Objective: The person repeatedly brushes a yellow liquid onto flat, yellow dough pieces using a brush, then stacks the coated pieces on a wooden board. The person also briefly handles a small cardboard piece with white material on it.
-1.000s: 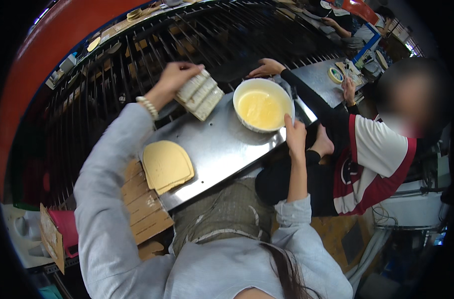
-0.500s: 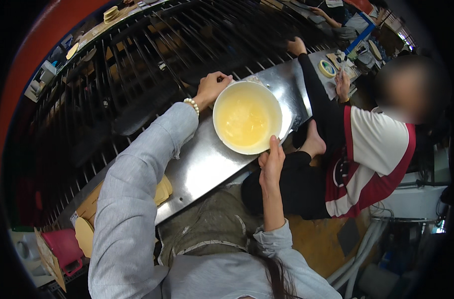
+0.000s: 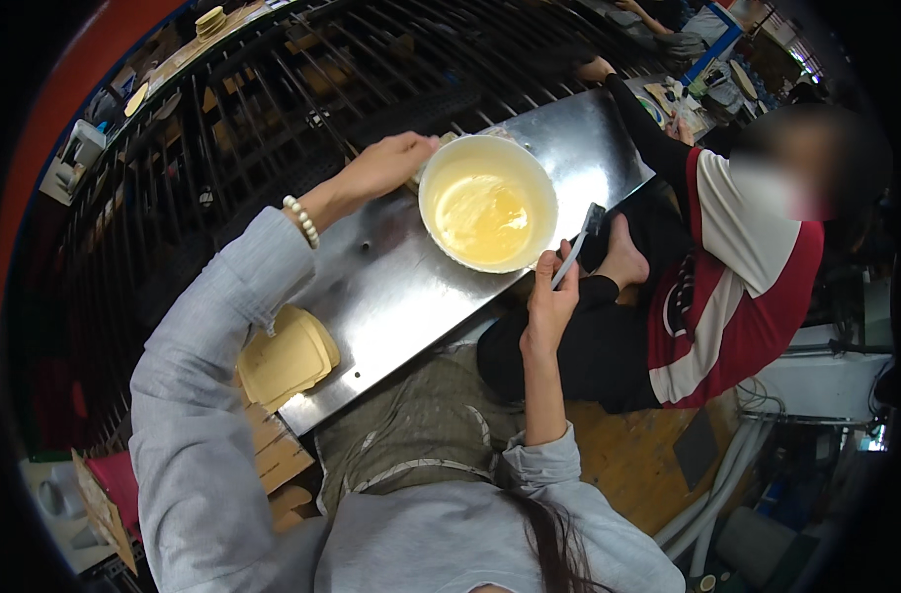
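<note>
A white bucket [image 3: 541, 184] with pale yellow liquid [image 3: 485, 219] inside sits on a shiny metal tabletop [image 3: 396, 296]. My left hand [image 3: 386, 164], a beaded bracelet at its wrist, is closed at the bucket's far left side; its fingertips are partly hidden. My right hand [image 3: 549, 314] grips the pale handle of a brush-like tool [image 3: 577, 247], just right of the bucket. Its dark head points up and away from me. Near my left forearm, a stack of thin tan sheets with rounded corners [image 3: 288, 358] lies on the tabletop's near left end.
Dark metal bars [image 3: 273, 128] run beyond the tabletop. Close on the right, a person in a red and white shirt [image 3: 747, 267] sits with a bare foot near the table edge. A cardboard piece [image 3: 278, 450] is below the sheets; white pipes [image 3: 712, 504] run at lower right.
The brush-like tool has come into sight in my right hand, raised beside the bucket. My left arm has shifted left, uncovering more tan sheets. The bucket sits farther from the table's right end.
</note>
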The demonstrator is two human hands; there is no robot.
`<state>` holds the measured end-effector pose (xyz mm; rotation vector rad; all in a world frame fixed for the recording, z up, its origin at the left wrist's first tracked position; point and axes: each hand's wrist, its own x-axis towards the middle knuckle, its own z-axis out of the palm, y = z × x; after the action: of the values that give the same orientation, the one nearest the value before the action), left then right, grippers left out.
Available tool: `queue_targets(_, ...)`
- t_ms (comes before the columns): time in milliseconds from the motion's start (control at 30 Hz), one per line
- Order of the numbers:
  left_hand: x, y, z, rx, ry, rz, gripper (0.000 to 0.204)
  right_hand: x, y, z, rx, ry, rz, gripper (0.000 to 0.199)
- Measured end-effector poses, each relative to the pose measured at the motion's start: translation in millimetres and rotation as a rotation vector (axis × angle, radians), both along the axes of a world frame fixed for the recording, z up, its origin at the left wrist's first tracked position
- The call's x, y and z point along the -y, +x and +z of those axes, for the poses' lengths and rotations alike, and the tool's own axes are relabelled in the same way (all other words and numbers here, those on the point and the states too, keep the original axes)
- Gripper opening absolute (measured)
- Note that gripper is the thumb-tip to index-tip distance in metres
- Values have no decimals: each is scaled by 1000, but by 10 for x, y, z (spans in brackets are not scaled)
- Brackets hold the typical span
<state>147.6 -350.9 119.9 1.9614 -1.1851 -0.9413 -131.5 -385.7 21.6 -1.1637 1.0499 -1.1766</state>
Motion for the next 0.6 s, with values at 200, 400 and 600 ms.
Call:
queue_targets(200,-230,-213,-99,-355,38,-52,56,87,-261,219,-62,-169,64,57)
queue_targets(400,-156,-264,-175,-321,-76,5,55,190,-423,747,-590,-632,27,29)
queue_targets(600,-303,-303,226,32,14,13,71,487,-271,831,-1155,-1146,51,24)
